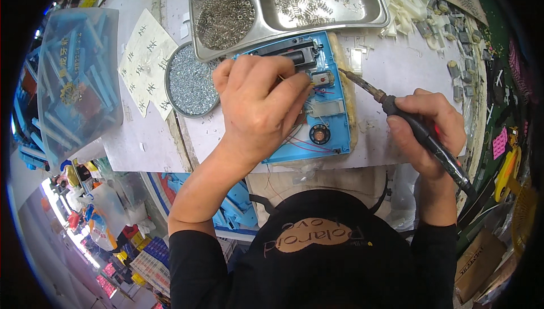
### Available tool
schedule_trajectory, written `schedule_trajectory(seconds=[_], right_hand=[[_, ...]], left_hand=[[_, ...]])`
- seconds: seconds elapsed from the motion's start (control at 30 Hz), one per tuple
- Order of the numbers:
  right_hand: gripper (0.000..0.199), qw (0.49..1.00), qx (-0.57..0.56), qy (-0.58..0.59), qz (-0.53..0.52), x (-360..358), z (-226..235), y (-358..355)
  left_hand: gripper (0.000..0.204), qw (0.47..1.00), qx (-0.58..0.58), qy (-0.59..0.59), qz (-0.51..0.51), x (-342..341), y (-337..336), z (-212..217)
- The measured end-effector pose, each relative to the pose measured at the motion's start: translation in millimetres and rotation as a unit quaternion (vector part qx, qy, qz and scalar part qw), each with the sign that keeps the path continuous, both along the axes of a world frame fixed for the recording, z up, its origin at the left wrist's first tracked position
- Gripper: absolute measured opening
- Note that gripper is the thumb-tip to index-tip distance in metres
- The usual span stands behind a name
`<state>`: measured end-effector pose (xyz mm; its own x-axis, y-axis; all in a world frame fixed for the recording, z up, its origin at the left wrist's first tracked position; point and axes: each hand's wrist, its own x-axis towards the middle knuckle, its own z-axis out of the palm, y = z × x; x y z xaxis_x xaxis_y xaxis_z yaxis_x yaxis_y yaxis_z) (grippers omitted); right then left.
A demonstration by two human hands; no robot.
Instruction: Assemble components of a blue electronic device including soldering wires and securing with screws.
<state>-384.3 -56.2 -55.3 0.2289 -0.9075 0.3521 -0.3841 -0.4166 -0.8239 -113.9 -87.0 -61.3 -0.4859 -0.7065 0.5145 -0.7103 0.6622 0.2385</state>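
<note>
A blue plastic casing (335,125) lies on the table with electronic parts and thin wires inside. Among them are a round speaker (319,134) near its lower edge, a small motor-like metal block (322,79) and a black part (294,58) at the top. My left hand (258,96) is over the casing's left side, fingers pinched together beside the metal block; what they hold is hidden. My right hand (432,127) grips a soldering iron (416,122) by its black handle. Its tip points up and left, at the casing's right edge.
Beyond the casing stands a metal tray (317,24) of small springs. A round dish of screws (192,79) and a marked paper sheet (146,62) lie to the left, near a translucent bin (79,82) of blue parts. White and grey pieces (408,11) are heaped at far right.
</note>
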Motion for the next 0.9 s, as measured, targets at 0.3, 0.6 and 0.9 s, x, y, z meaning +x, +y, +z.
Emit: schedule_trajectory(seconds=[0.3,0.6,0.9], right_hand=[[0.025,1.000,0.010,-0.022,-0.020,-5,-4,3],[0.026,1.000,0.009,-0.014,-0.010,-3,-4,0],[0.027,1.000,-0.007,-0.003,0.019,2,-5,-1]], left_hand=[[0.024,0.996,0.010,0.090,-0.022,2,-2,-17],[0.024,0.999,-0.026,0.001,-0.023,-11,-4,-12],[0.023,0.999,-0.047,-0.002,0.016,-14,-4,-14]])
